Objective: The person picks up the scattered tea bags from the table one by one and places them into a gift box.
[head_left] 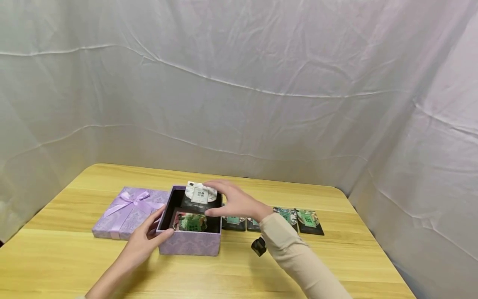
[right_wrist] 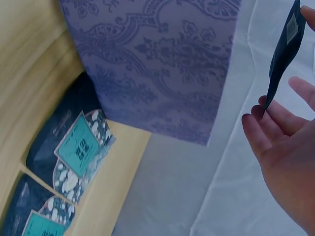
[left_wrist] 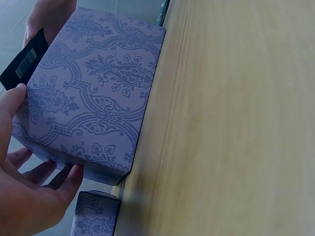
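Note:
A purple patterned gift box (head_left: 190,243) stands lidless on the table, its inside dark. My left hand (head_left: 143,236) grips its left side, thumb over the front rim and fingers along the side wall. Over the box's opening, my right hand (head_left: 235,201) pinches a black and white sachet (head_left: 200,195) by its edges. The right wrist view shows that sachet (right_wrist: 285,51) edge-on between thumb and fingers, with a pale label on its back. Inside the box, a sachet with a green label (head_left: 190,223) lies near the front wall.
Left of the box lies its purple lid (head_left: 123,214) with a ribbon bow. Several dark sachets with green labels (head_left: 309,220) lie in a row to the right, partly hidden behind my right arm. A small black object (head_left: 259,246) shows beside the right sleeve. White cloth hangs behind the table.

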Motion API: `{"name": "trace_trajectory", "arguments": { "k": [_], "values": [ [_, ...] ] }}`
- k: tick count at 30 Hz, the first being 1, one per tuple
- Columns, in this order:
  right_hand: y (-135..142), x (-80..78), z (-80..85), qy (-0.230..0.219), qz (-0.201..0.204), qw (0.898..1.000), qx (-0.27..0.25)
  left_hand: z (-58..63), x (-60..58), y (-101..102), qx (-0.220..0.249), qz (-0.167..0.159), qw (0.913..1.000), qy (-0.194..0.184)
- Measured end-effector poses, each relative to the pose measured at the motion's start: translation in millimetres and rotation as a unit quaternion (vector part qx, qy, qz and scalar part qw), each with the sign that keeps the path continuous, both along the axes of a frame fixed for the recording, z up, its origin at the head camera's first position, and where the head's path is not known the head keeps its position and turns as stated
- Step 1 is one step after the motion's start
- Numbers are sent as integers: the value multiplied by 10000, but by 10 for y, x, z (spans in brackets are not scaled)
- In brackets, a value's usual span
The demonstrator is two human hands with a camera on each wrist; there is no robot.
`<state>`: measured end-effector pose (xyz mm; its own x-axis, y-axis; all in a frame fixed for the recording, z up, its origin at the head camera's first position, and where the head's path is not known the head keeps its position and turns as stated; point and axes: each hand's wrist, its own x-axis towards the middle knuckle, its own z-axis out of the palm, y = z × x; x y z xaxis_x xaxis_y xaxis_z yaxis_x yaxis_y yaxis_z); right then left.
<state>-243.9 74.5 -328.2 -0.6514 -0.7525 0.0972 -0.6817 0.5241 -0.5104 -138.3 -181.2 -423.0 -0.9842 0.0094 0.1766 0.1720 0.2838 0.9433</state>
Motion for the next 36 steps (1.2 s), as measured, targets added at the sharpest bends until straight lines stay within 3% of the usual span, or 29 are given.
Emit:
{"name": "trace_trajectory", "arguments": {
  "k": [7, 16, 24, 36],
  "values": [
    [-115, -40, -76, -167, 49, 9998, -10, 5, 0, 1, 78, -44, 10000, -20],
    [-189, -117, -153, -1000, -214, 9943, -317, 9, -5, -4, 41, -63, 9999, -73],
    [-236, -166, -217, -1032, -185, 9945, 8, -2, -8, -8, 83, -54, 9999, -88],
    [-307, -148, -280, -640, 88, 9960, 613, -7, -17, -23, 43, -70, 9999, -82]
  ]
}}
